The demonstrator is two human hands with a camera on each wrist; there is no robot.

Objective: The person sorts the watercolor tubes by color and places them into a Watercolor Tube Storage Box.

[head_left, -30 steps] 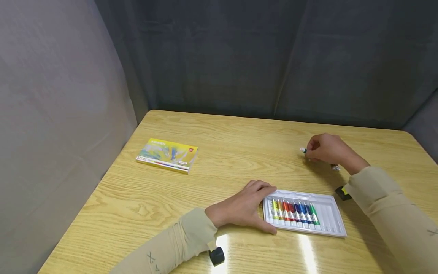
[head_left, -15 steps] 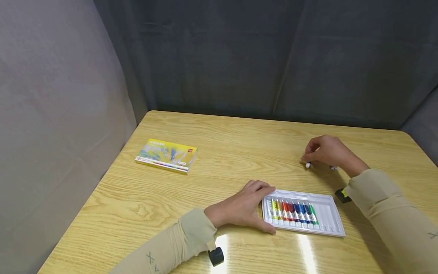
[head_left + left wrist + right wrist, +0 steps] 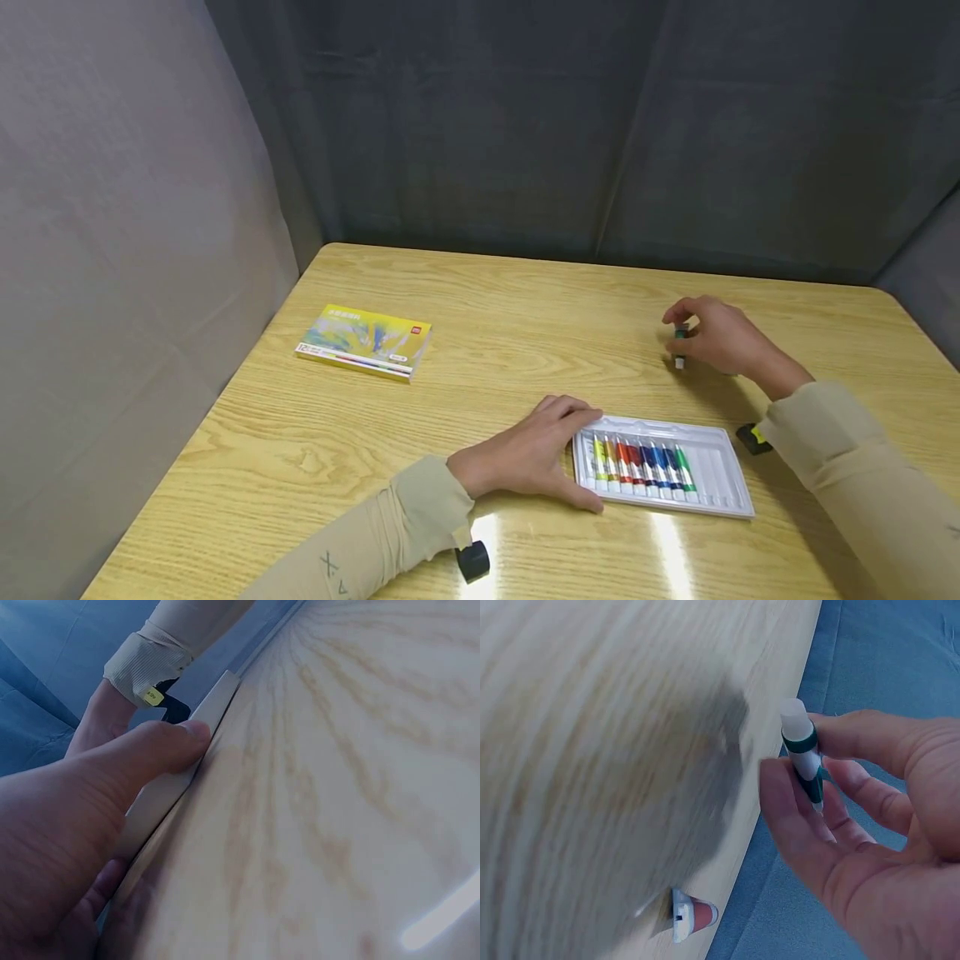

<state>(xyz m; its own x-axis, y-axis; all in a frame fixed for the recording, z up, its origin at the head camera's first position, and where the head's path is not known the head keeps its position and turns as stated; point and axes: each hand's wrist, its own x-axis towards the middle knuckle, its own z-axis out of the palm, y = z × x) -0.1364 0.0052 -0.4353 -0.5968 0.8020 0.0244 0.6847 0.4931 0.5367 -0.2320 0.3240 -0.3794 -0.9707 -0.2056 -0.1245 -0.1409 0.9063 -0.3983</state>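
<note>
My right hand (image 3: 720,333) pinches a dark green paint tube (image 3: 804,750) between thumb and fingers, over the right side of the table; its white cap points toward me in the head view. A second paint tube with a brownish-red end (image 3: 701,915) lies on the table by that hand, mostly hidden behind the wrist in the head view. With thumb and fingers spread across its left end, my left hand (image 3: 532,454) holds a white plastic tray (image 3: 712,471). In the tray, several paint tubes (image 3: 637,467) stand in a row, yellow through red and blue to green; slots at the right are bare.
A flat yellow paint box (image 3: 367,337) lies at the left on the wooden table (image 3: 495,333). Dark cloth (image 3: 480,125) hangs behind the far edge, and a grey cloth wall (image 3: 135,250) borders the left side.
The green tube has turned in my right fingers, its white cap swinging from pointing left to pointing toward me. My left hand and the tray have stayed in place.
</note>
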